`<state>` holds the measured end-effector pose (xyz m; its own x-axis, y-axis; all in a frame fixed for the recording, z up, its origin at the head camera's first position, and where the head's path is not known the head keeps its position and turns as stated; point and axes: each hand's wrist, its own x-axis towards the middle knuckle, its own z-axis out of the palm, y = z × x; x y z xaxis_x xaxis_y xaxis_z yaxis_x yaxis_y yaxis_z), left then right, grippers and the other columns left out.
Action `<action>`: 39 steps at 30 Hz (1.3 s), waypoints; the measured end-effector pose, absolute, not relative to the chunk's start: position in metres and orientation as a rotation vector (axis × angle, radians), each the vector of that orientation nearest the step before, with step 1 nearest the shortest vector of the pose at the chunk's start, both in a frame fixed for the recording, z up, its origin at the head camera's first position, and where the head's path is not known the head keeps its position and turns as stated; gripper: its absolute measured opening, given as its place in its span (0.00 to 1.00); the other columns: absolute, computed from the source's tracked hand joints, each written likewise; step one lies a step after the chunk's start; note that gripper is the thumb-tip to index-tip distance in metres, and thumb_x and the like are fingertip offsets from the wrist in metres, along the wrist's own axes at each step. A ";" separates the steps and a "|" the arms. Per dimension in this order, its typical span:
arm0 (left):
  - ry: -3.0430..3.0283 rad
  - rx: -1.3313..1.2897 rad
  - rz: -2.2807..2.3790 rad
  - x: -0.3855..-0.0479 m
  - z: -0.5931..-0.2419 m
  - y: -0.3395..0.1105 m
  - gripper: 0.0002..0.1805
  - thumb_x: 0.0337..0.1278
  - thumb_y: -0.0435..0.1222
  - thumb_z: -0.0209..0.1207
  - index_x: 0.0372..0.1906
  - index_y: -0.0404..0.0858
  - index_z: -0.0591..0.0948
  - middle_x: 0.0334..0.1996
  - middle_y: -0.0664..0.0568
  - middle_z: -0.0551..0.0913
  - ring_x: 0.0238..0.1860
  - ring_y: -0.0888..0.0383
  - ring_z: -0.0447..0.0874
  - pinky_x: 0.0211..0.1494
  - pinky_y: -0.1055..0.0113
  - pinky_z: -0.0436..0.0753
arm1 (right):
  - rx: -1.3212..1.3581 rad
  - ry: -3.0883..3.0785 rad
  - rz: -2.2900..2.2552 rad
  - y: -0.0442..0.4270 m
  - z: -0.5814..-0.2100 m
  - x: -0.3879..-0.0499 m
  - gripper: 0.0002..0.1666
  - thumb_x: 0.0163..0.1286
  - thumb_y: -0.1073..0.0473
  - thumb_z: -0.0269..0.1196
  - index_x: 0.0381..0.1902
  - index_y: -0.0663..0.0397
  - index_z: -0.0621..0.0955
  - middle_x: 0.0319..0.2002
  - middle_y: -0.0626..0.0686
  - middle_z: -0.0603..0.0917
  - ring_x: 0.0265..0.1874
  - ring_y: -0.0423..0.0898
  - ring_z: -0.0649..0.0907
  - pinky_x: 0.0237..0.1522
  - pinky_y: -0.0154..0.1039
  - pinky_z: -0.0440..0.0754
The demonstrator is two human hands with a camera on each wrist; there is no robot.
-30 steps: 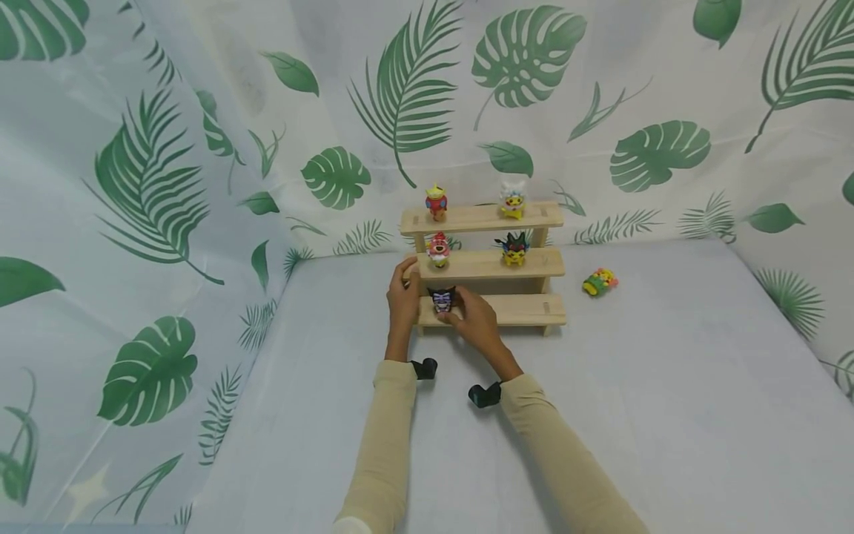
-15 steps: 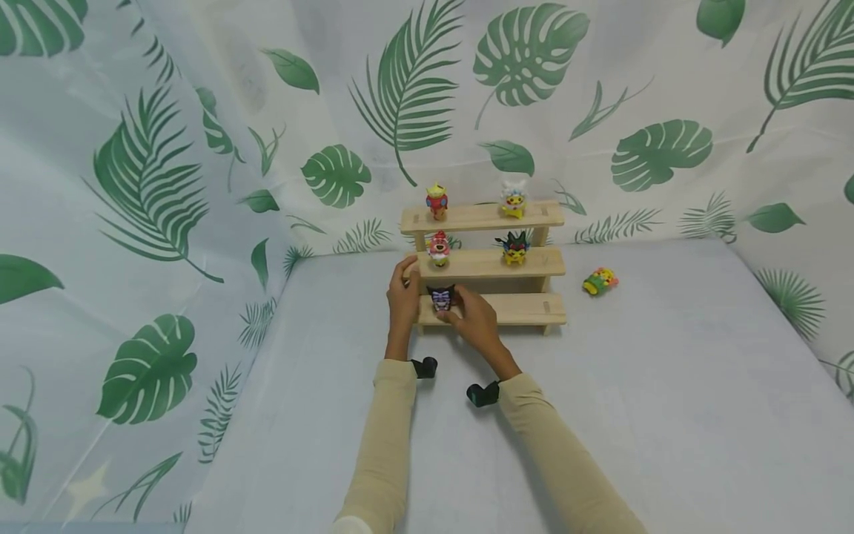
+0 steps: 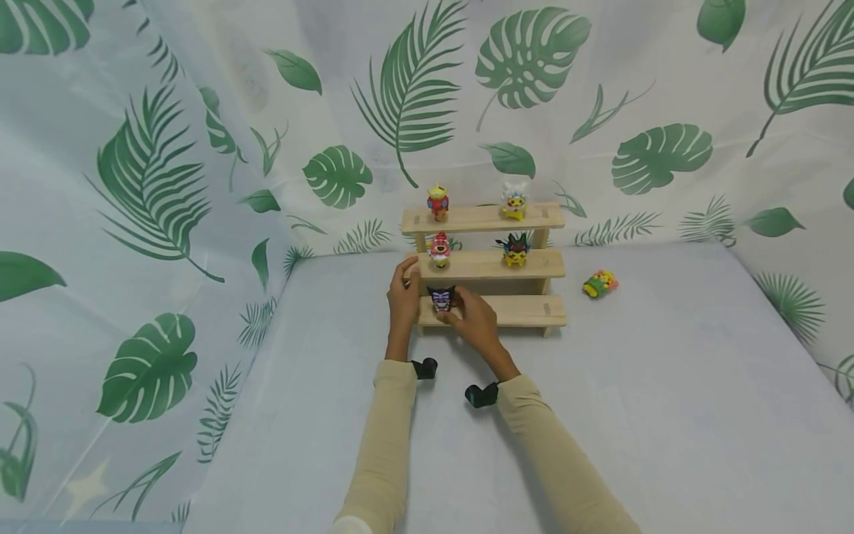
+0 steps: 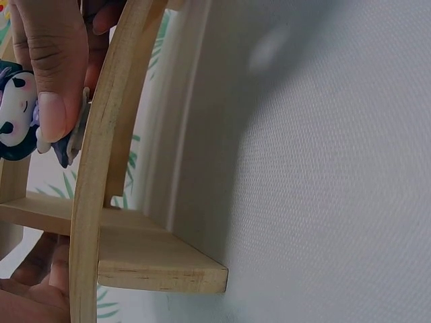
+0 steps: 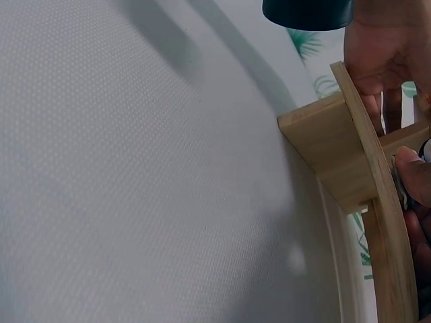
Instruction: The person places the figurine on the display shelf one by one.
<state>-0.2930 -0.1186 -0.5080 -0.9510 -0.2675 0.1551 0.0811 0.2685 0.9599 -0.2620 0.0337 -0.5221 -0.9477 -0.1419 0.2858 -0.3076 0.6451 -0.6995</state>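
Observation:
My right hand (image 3: 479,320) pinches a small figurine (image 3: 440,298) with a dark pointed hood and a pale face. It is upright at the left part of the bottom step of a three-step wooden display shelf (image 3: 514,308). In the left wrist view, the thumb (image 4: 52,101) lies against the figurine's body (image 4: 15,111), close to the step's surface. My left hand (image 3: 402,302) holds the shelf's left side, fingers bent at the end of the middle step. Parts of those fingers are hidden behind the wood in both wrist views.
The middle step carries a pink-red figurine (image 3: 439,251) and a dark-hooded yellow one (image 3: 515,251). On top stand a red-and-blue figurine (image 3: 437,203) and a white-hooded yellow one (image 3: 514,202). A green-and-yellow figurine (image 3: 600,284) lies on the table, right of the shelf.
Hardly anything differs. Both hands keep their places at the shelf and the dark-hooded figurine stays on the bottom step; the right wrist shifts very slightly left.

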 end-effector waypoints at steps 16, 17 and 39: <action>-2.253 0.177 -1.734 -0.293 -0.508 -0.118 0.18 0.72 0.50 0.50 0.61 0.56 0.77 0.66 0.53 0.75 0.55 0.51 0.81 0.52 0.54 0.81 | 0.365 -2.653 1.178 0.034 -0.525 -0.261 0.22 0.57 0.50 0.73 0.44 0.55 0.80 0.39 0.56 0.86 0.36 0.51 0.82 0.37 0.48 0.75; -2.252 0.178 -1.735 -0.293 -0.508 -0.118 0.18 0.72 0.50 0.50 0.61 0.56 0.77 0.65 0.53 0.76 0.55 0.51 0.81 0.51 0.55 0.81 | 0.366 -2.653 1.175 0.034 -0.525 -0.262 0.22 0.57 0.50 0.73 0.43 0.55 0.80 0.39 0.55 0.86 0.36 0.51 0.82 0.37 0.48 0.75; -2.257 0.184 -1.704 -0.294 -0.508 -0.118 0.18 0.72 0.51 0.49 0.61 0.57 0.76 0.64 0.54 0.76 0.50 0.51 0.82 0.48 0.56 0.81 | 0.165 -2.070 1.495 0.092 -0.530 -0.246 0.08 0.66 0.66 0.65 0.40 0.66 0.84 0.29 0.60 0.86 0.25 0.39 0.82 0.28 0.22 0.76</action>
